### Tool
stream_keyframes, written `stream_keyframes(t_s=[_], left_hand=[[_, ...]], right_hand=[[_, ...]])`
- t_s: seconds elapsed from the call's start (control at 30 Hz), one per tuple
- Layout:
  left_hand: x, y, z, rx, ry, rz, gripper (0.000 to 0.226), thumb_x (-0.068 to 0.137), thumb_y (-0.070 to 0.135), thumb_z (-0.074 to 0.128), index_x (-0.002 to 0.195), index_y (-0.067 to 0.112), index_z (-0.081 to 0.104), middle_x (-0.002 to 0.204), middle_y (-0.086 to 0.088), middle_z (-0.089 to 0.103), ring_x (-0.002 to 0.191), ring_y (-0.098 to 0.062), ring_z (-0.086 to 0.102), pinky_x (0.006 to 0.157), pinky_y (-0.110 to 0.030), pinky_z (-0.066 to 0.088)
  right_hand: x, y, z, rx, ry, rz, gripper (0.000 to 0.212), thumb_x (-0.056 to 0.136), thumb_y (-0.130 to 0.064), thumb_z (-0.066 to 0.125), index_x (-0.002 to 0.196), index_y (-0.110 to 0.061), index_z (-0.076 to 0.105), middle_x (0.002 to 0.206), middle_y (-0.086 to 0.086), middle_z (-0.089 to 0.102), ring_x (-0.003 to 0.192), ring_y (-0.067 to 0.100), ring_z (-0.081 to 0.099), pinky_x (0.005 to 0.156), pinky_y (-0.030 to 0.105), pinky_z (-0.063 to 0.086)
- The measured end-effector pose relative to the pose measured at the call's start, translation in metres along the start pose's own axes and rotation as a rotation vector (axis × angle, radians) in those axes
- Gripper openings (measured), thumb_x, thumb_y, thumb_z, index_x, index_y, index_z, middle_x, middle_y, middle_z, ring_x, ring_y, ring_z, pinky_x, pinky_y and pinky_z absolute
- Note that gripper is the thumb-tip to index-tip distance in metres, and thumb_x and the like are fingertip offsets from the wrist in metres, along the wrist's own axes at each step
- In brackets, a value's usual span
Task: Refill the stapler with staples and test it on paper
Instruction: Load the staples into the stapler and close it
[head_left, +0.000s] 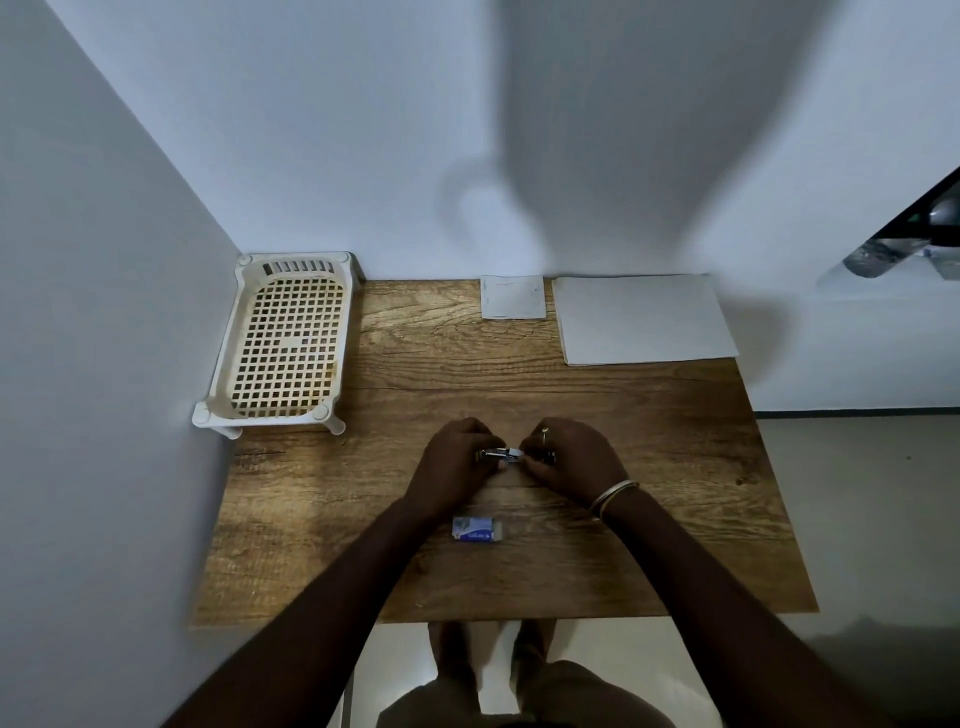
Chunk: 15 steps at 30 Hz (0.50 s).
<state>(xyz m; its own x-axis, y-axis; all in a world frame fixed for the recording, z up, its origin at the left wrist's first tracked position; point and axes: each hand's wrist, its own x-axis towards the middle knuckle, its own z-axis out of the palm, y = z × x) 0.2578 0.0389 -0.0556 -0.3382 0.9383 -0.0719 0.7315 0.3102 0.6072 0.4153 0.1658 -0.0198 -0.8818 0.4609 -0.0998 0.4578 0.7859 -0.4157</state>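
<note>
A small metal stapler (503, 455) lies between my two hands in the middle of the wooden table (675, 457). My left hand (451, 467) grips its left end with curled fingers. My right hand (574, 460) grips its right end; a dark part sticks out past the fingers there. Most of the stapler is hidden by my fingers, so whether it is opened I cannot tell. A small blue and white staple box (478, 530) lies on the table just in front of my wrists. A stack of white paper (644, 318) lies at the far right of the table.
A cream plastic basket tray (285, 343) stands at the far left corner against the wall. A small white square sheet (512, 296) lies at the back edge beside the paper stack. Walls close off the back and left.
</note>
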Motion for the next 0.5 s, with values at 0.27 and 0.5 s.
stream_keyframes(t_s=[0.27, 0.5], left_hand=[[0.003, 0.0, 0.001, 0.006, 0.0, 0.04, 0.023, 0.085, 0.031, 0.079, 0.108, 0.026, 0.08, 0.101, 0.003, 0.07, 0.094, -0.014, 0.06, 0.076, -0.029, 0.046], [0.003, -0.002, 0.003, 0.011, -0.003, 0.028, 0.025, 0.085, 0.031, 0.08, 0.109, 0.026, 0.08, 0.1, 0.004, 0.068, 0.094, -0.012, 0.058, 0.073, -0.025, 0.039]], right_hand=[[0.008, -0.001, -0.001, -0.108, -0.079, -0.053, 0.024, 0.095, -0.036, 0.058, 0.101, -0.023, 0.078, 0.097, 0.001, 0.067, 0.087, 0.021, 0.064, 0.068, 0.034, 0.052], [0.009, -0.001, 0.001, -0.105, -0.079, -0.044, 0.025, 0.096, -0.036, 0.059, 0.11, -0.025, 0.077, 0.104, 0.001, 0.068, 0.094, 0.021, 0.064, 0.072, 0.035, 0.053]])
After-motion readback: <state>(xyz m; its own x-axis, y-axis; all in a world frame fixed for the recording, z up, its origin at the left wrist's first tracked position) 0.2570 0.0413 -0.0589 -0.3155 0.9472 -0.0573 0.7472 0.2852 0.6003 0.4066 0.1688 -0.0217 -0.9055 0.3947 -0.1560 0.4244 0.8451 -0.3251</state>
